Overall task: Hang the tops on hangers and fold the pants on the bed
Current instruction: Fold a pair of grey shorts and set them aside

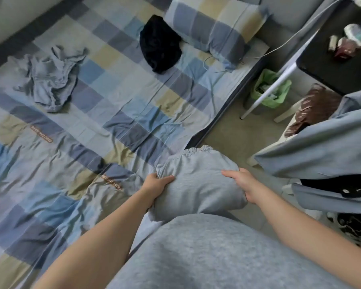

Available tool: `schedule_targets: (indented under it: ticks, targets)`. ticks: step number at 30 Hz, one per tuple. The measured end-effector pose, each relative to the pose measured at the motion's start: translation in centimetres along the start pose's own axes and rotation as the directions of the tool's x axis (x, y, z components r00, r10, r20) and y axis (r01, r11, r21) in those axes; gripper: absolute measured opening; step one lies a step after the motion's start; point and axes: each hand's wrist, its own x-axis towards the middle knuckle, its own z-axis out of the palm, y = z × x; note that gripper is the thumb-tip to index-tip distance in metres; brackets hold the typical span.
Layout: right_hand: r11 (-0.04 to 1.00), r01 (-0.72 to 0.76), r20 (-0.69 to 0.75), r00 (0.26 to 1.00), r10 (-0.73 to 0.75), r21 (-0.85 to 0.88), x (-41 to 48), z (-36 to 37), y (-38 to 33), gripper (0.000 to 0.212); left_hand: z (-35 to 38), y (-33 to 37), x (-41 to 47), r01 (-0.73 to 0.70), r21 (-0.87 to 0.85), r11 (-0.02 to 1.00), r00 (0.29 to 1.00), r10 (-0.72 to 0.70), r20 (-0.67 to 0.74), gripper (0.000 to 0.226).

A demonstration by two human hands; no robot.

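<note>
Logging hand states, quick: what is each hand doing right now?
Left hand: grips the left edge of the folded grey pants.
Right hand: grips the right edge of the same pants.

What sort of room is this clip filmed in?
Most likely a bedroom: a bed with a checked sheet, a matching pillow at its head, and a dark table beside it. The left hand and right hand hold folded grey pants.
</note>
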Motion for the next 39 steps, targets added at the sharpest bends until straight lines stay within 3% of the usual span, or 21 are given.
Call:
schedule_targets:
  ticks: [8, 16, 22, 26, 29, 34, 39]
  targets:
    - [0.966, 0.085, -0.15, 0.988, -0.049, 0.243, -3.9, -20.0, 6.1, 0.043, 19.0, 5.0, -5.5, -0.179, 0.145, 0.973, 0.979, 0.162, 0.125, 0.034]
    - [0.836, 0.184, -0.336, 0.942, 0.0, 0.518, -10.8, -34.9, 15.0, 0.029, 36.4, 9.2, -10.7, -0.396, 0.413, 0.82, 0.886, 0.224, 0.406, 0.029]
    - [0.672, 0.293, -0.532, 0.828, 0.177, 0.68, -15.7, -40.4, 21.7, 0.027, 48.5, 10.5, -13.9, -0.552, 0.515, 0.655, 0.765, 0.152, 0.626, 0.023]
    - [0.506, 0.401, -0.587, 0.759, 0.283, 0.763, -19.2, -42.7, 25.3, 0.032, 56.9, 10.7, -16.4, -0.654, 0.558, 0.51, 0.661, 0.026, 0.75, 0.035]
    - [0.394, 0.494, -0.626, 0.685, 0.373, 0.775, -21.6, -43.8, 27.6, 0.034, 63.4, 10.7, -18.5, -0.748, 0.518, 0.414, 0.546, -0.058, 0.836, 0.021]
    - [0.202, 0.643, -0.637, 0.567, 0.523, 0.738, -24.5, -44.8, 29.6, 0.033, 72.8, 10.7, -22.1, -0.846, 0.439, 0.301, 0.376, -0.245, 0.893, 0.025]
    - [0.105, 0.717, -0.606, 0.491, 0.626, 0.69, -24.3, -46.3, 28.5, 0.037, 79.8, 11.0, -24.1, -0.93, 0.341, 0.139, 0.289, -0.299, 0.909, 0.019]
